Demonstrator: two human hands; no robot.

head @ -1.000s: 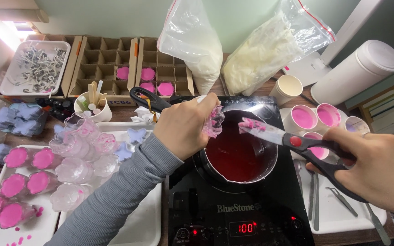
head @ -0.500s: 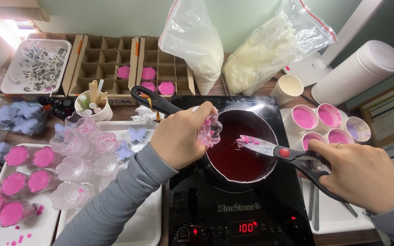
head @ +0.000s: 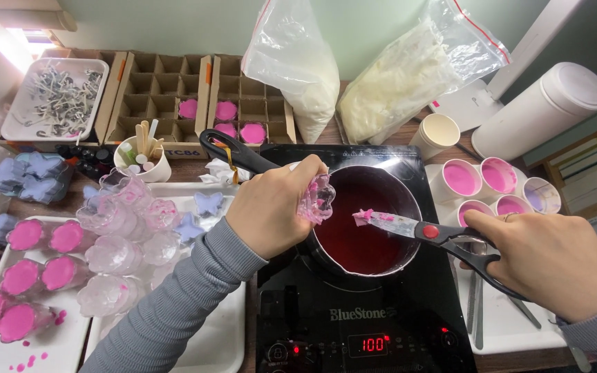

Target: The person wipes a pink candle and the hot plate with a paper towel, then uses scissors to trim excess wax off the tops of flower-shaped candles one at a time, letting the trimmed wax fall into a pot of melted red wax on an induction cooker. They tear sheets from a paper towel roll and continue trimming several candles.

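The left hand [head: 271, 211] is gripping a clear flower-shaped mould [head: 317, 197] between thumb and curled fingers, holding it tilted at the left rim of the saucepan [head: 364, 220] in the centre of the frame. The right hand [head: 554, 266] is clenched through the black handles of the scissors [head: 443, 238], blades closed and pointing left over the dark red liquid, with pink wax crumbs [head: 364, 215] sitting on the blade tip.

Handling judgement: the mould appears thin-walled, light plastic, likely flexible and easily cracked if squeezed; it is best held by its outer lobes, as now. Wax residue probably makes it slippery. The scissors are rigid and moderately heavy; the handle loops are the sound hold. The saucepan is resting on a black induction hob [head: 361, 324] whose red display, lower centre, is lit, so the pan is likely hot and should be taken only by its black handle [head: 233, 152].

Packages and signs: two clear plastic bags are leaning against the wall at upper centre, one bag of white powder [head: 291, 59] and one red-sealed bag of pale flakes [head: 409, 72]. Brown cardboard divider boxes [head: 198, 100] are sitting at upper left, a few cells holding pink wax. A white cylindrical canister [head: 540, 107] is lying at upper right. Paper cups of pink wax [head: 481, 179] are standing right of the pan. A white tray of metal wick holders [head: 57, 100] occupies the upper-left corner.
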